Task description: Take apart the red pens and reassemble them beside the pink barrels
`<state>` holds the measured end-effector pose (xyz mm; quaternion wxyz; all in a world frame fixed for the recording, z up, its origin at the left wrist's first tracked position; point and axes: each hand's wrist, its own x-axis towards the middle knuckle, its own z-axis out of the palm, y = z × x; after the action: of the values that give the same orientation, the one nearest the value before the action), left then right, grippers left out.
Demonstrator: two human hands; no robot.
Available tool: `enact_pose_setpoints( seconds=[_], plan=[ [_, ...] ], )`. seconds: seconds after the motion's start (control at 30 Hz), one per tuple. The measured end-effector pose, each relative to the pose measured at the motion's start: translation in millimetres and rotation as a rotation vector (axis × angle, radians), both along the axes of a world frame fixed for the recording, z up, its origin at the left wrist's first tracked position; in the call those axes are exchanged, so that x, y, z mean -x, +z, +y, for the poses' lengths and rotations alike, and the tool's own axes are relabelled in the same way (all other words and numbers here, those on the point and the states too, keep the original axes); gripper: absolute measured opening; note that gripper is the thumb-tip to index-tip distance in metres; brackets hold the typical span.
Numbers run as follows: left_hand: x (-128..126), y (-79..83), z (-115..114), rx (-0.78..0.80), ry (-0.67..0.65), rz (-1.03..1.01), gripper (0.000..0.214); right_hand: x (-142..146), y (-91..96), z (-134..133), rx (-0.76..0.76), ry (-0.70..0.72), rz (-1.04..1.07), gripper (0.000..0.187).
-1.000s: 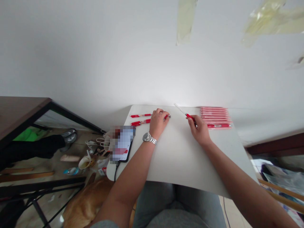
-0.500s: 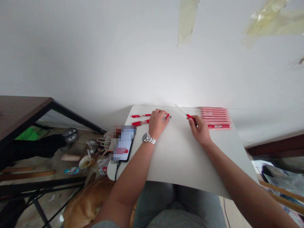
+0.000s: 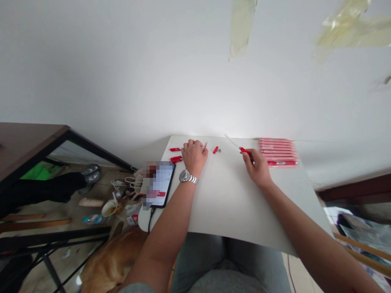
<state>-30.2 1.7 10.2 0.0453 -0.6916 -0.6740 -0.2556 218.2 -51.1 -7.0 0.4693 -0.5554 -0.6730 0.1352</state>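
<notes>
My left hand (image 3: 194, 156), wearing a metal-band watch (image 3: 185, 176), is closed over the left part of the white table. A thin, pointed red pen refill (image 3: 205, 147) sticks up between its thumb and index finger. To its right lie a short red pen part (image 3: 215, 149) and a small grey metal piece (image 3: 219, 150). Red pens (image 3: 175, 158) show partly at its left, their other ends hidden by the hand. My right hand (image 3: 255, 165) grips a red pen barrel (image 3: 245, 151), from which a clear, whitish tube (image 3: 231, 140) points up and left.
Several wrapped pink-red pens (image 3: 276, 148) lie in a row at the table's back right, with a red pen (image 3: 282, 162) in front. A phone (image 3: 160, 185) with a cable rests on the left edge. The wall (image 3: 195, 81) stands behind the table (image 3: 226, 203). A dog (image 3: 113, 260) lies below left.
My left hand has moved left, leaving the short red part and the metal piece on the table, and now pinches the thin refill. The right hand stays in place.
</notes>
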Motion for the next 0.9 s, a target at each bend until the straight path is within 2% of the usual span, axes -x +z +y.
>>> enact_pose_setpoints(
  seconds=[0.27, 0.5, 0.7, 0.9],
  plan=[
    [-0.6, -3.7, 2.0, 0.016, -0.008, 0.027, 0.012, -0.5, -2.1, 0.9, -0.020, 0.008, -0.016, 0.038],
    [-6.2, 2.8, -1.3, 0.037, -0.032, 0.066, 0.016, 0.5, -0.4, 0.2, -0.018, 0.011, -0.015, 0.036],
    [-10.2, 6.2, -2.2, 0.096, -0.046, 0.020, 0.016, 0.9, -0.2, 0.0, -0.012, 0.011, -0.010, 0.034],
    [-12.3, 6.9, -2.5, 0.022, -0.033, -0.051, 0.012, 0.1, -0.8, 0.5, -0.013, 0.015, -0.015, 0.035]
  ],
)
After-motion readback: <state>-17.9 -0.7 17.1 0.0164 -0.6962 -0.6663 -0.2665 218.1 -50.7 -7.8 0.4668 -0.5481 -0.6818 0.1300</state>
